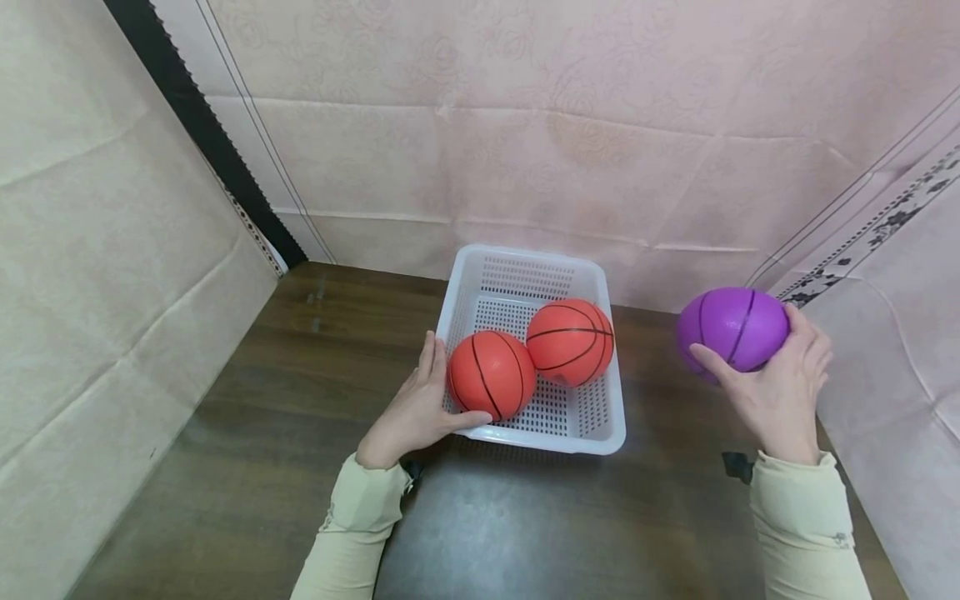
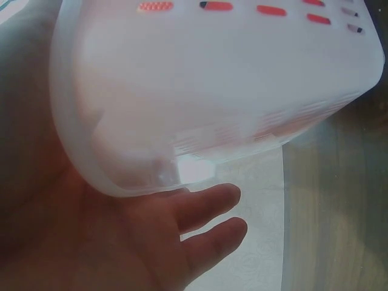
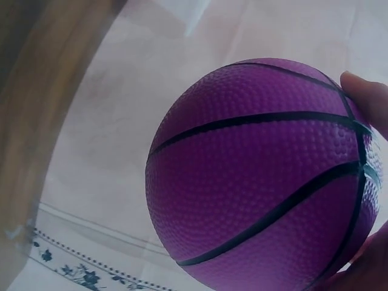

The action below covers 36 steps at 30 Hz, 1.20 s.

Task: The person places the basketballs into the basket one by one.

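Note:
A white plastic basket (image 1: 551, 443) with slotted walls stands on the table and holds two orange-red toy basketballs. One ball (image 1: 491, 375) sits at the near left; the other ball (image 1: 570, 342) touches it at the right. My left hand (image 1: 411, 410) holds the basket's near left corner, thumb over the front rim and fingers along the outer left side. In the left wrist view, two fingers (image 2: 212, 203) show below the basket's edge. To the right of the basket, my right hand (image 1: 780, 387) grips a purple toy basketball (image 1: 731, 327), which also fills much of the right wrist view.
The dark wooden table (image 1: 247, 467) runs beneath everything. Pale patterned cloth (image 1: 525, 150) hangs behind it, with more cloth on both sides. A black strip (image 1: 217, 142) crosses the back left corner, and a floral border (image 1: 885, 225) lies at the right.

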{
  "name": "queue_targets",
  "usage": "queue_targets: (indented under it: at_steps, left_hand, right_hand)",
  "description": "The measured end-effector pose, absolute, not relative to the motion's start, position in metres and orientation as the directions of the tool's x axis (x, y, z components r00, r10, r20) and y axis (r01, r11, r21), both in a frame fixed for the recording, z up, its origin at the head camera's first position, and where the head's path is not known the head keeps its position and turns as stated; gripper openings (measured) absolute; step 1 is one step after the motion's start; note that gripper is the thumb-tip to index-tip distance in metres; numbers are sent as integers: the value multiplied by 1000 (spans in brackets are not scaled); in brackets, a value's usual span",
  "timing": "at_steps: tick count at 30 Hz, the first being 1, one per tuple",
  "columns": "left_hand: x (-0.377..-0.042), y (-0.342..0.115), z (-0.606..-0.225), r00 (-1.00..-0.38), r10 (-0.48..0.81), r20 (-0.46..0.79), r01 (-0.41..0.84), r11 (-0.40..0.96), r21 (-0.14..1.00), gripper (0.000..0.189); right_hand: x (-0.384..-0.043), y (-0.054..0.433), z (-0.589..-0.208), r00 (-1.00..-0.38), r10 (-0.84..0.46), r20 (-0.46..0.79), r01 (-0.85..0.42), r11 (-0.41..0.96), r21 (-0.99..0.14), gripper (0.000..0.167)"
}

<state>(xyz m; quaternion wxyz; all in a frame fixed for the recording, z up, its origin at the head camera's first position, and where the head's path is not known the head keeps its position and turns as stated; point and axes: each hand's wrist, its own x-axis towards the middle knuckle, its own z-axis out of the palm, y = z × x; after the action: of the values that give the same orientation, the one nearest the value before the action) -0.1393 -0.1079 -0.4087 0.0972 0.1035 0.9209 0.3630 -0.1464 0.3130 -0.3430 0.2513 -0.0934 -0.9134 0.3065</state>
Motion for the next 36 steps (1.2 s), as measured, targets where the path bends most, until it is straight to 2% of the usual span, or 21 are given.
queue_targets:
  at_steps: [10, 19, 32, 36]
  left_hand:
    - [-139, -107, -410, -961, 253, -114, 105, 712, 694, 128]
    - [-139, -108, -410, -960, 255, -112, 107, 709, 697, 129]
    - [-139, -108, -410, -962, 251, -110, 105, 708, 698, 127]
    - [-139, -107, -409, -961, 255, -103, 112, 706, 700, 127]
  right_hand:
    - [-133, 294, -330, -852, 259, 455, -78, 797, -599, 111]
    - [-118, 271, -325, -803, 135, 580, -261, 795, -548, 114]
    - [-106, 233, -330, -828, 11, 561, -350, 772, -531, 119]
    - [-104, 225, -331, -819, -17, 574, -374, 775, -510, 119]
